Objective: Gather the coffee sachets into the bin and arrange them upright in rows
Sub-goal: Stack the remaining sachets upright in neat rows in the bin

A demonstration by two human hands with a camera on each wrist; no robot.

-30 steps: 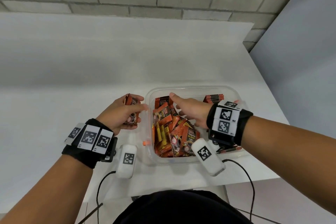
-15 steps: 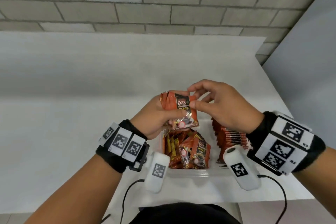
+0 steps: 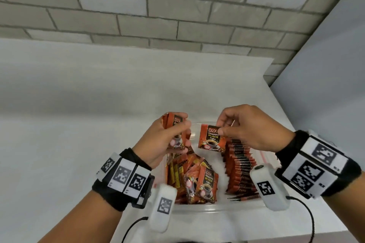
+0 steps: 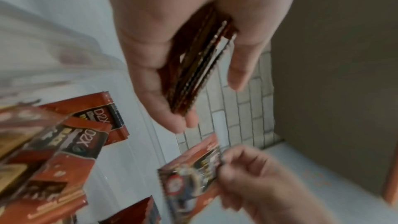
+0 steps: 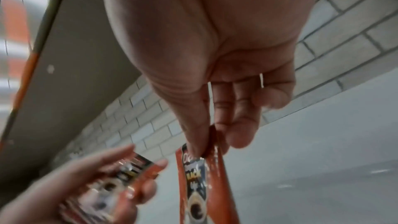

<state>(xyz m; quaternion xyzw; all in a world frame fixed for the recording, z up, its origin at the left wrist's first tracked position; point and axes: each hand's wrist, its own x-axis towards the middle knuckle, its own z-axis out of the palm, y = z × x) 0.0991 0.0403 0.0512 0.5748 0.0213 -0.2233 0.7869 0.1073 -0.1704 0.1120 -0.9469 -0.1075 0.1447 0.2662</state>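
A clear plastic bin (image 3: 213,210) sits on the white table near its front right corner. Inside, a row of orange coffee sachets (image 3: 240,165) stands upright along the right side, and a loose pile of sachets (image 3: 194,179) lies at the left. My left hand (image 3: 167,140) grips a small stack of sachets (image 4: 193,67) above the bin's left edge. My right hand (image 3: 235,126) pinches a single sachet (image 3: 211,138) by its top corner between thumb and forefinger, hanging over the bin's middle. The same sachet (image 5: 200,183) dangles in the right wrist view.
The white table (image 3: 79,114) stretches left and back to a grey brick wall (image 3: 177,16). A grey panel (image 3: 325,85) closes the right side. The table's right edge runs just beyond the bin. White sensor pods with cables hang from both wrists.
My right hand has pulled one sachet off the stack in my left hand and drawn it rightward. The hands, together half a second ago, are now apart.
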